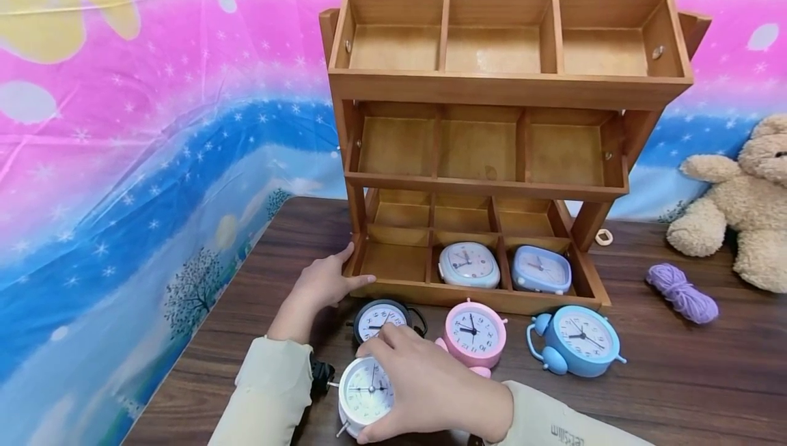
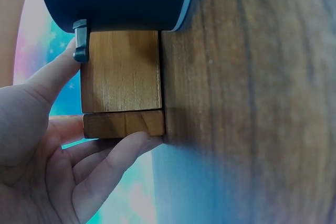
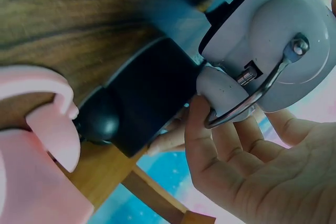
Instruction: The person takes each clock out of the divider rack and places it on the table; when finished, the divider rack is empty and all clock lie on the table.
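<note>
My right hand [image 1: 427,381] grips a white twin-bell alarm clock [image 1: 363,398] by its side, dial facing up. The right wrist view shows fingers against that clock's bell and metal handle [image 3: 257,95]. With fingers fairly straight, my left hand [image 1: 322,282] touches the lower left front corner of a wooden three-tier rack [image 1: 510,87]. A black alarm clock [image 1: 365,316] lies just before the rack, partly behind my right hand. Beside it are a pink alarm clock [image 1: 473,330] and a blue one [image 1: 584,340].
Two clocks, one white-and-pale-blue [image 1: 469,265] and one lavender-blue [image 1: 541,270], lie in the rack's bottom middle and right compartments. Purple yarn [image 1: 682,294], a small ring-shaped piece [image 1: 604,237] and a teddy bear [image 1: 747,207] are on the right. A patterned cloth [image 1: 184,125] hangs behind.
</note>
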